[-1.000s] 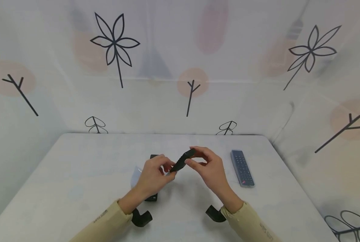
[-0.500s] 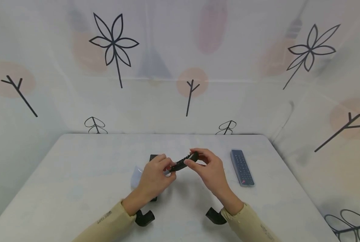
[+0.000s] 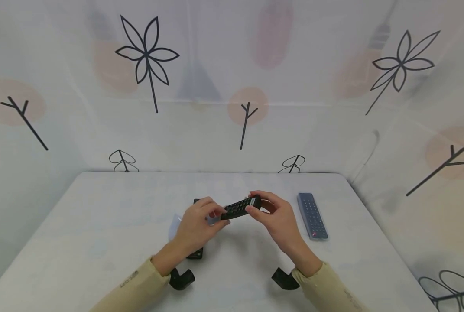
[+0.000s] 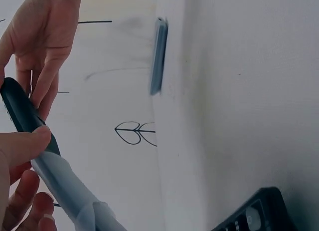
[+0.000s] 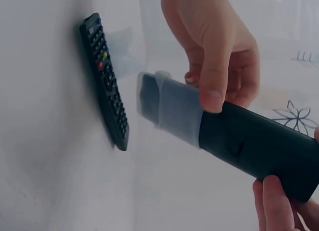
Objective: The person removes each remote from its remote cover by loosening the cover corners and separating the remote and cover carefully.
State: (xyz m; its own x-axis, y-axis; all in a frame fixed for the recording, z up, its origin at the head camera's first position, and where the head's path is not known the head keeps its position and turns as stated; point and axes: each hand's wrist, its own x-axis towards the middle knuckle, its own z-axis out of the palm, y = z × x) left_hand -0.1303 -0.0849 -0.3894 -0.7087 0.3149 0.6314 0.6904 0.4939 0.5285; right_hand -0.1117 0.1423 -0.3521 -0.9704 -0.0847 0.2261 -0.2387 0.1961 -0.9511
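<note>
A grey-blue remote (image 3: 313, 216) lies to the right on the desk (image 3: 111, 225); the left hand (image 3: 197, 224) partly blocks a second remote (image 5: 105, 81) and plastic bag (image 5: 127, 54). Above the desk, its fingers pinch a black remote (image 5: 264, 141) at its clear sleeve's (image 5: 178, 110) edge; the right hand (image 3: 279, 221) grips the bare end.

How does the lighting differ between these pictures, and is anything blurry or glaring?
Head view: fairly even light, soft shadows on the table beneath the left hand and right hand; left wrist view: dimmer and bluish, the distant covered remote slightly soft; right wrist view: similarly dim, no strong glare on the held remote, and a red button on the uncovered remote distinguishable.
</note>
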